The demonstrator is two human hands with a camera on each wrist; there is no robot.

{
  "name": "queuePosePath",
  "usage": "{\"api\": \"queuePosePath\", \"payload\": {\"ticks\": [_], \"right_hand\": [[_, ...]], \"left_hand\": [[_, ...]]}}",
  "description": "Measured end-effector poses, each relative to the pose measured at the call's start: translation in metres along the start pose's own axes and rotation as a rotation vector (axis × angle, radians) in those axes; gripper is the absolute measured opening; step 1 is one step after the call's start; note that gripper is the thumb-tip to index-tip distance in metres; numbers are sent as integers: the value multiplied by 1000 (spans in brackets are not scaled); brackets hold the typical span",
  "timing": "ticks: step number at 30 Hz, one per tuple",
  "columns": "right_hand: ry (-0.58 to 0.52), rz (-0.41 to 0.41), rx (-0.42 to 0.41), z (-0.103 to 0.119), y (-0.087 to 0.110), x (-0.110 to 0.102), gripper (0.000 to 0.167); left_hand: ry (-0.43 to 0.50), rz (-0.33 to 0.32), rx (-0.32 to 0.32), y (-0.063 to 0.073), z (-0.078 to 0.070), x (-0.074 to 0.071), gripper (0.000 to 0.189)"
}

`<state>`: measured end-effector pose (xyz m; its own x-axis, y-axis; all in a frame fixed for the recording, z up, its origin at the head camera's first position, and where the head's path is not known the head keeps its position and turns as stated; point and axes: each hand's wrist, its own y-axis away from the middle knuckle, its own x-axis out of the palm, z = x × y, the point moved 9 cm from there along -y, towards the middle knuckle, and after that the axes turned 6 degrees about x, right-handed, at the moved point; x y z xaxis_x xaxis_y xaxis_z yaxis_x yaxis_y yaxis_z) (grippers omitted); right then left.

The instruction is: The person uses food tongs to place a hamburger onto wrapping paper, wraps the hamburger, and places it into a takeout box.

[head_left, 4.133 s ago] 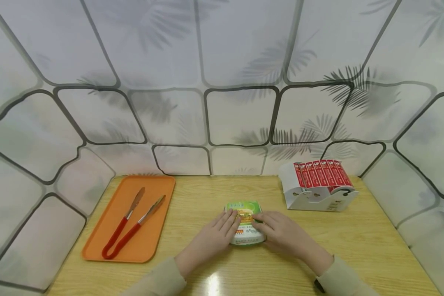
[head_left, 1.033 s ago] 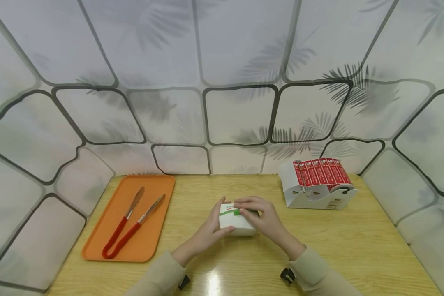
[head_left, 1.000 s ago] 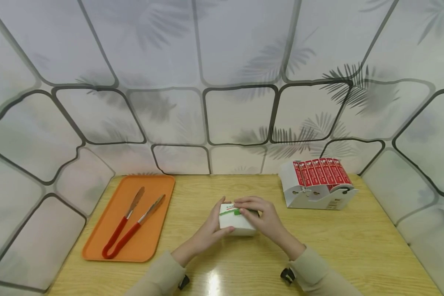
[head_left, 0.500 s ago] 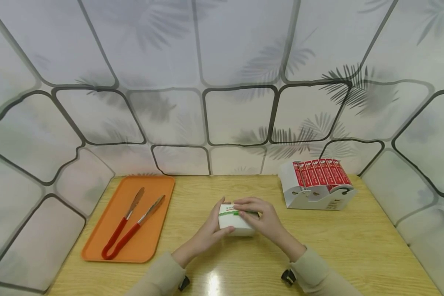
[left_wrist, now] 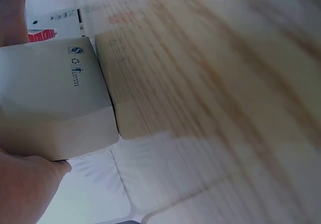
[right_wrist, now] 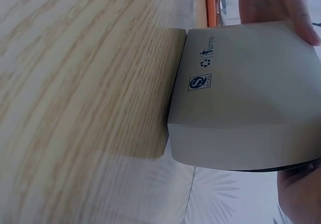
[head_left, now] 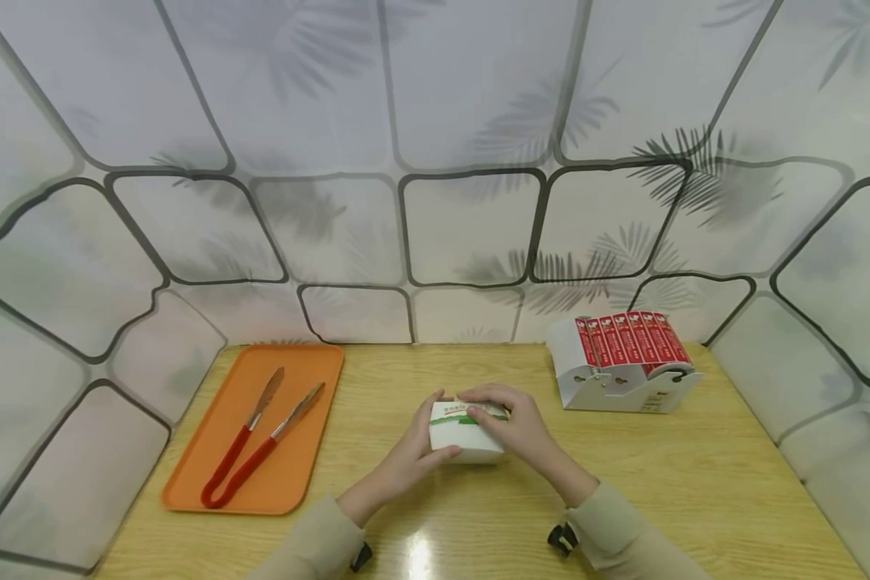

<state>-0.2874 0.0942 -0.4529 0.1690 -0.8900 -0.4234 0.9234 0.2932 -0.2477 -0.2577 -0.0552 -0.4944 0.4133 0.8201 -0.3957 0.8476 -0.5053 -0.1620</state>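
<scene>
In the head view a small white cardboard burger box point(head_left: 464, 443) with a green stripe rests on the wooden table, in front of the person. The left hand point(head_left: 415, 443) grips its left side, thumb along the near face and fingers around behind. Curled over the upper right part is the right hand point(head_left: 511, 423), its thumb and fingers pinching the top edge. The right wrist view shows the plain side of the burger box point(right_wrist: 246, 88) with small blue printed marks, and a dark gap along one edge beside the right hand point(right_wrist: 301, 196).
An orange tray point(head_left: 188, 475) lies at the left, bearing tongs point(head_left: 241, 463) with red handles. At the back right stands a white holder point(head_left: 616, 399) filled with several red packets point(head_left: 634, 338). A patterned wall point(head_left: 471, 234) encloses the back and sides.
Both hands lay on the burger-printed top earlier; now the box shows a white face and the hands grip its left side and upper right. Lately the right thumb shifted slightly along the green stripe.
</scene>
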Motion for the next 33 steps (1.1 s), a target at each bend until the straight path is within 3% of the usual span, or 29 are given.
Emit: {"api": "queuePosePath", "payload": {"ticks": [33], "right_hand": [[5, 76, 111, -12, -2, 4, 26]], "left_hand": [[39, 16, 10, -1, 2, 5, 88]]}}
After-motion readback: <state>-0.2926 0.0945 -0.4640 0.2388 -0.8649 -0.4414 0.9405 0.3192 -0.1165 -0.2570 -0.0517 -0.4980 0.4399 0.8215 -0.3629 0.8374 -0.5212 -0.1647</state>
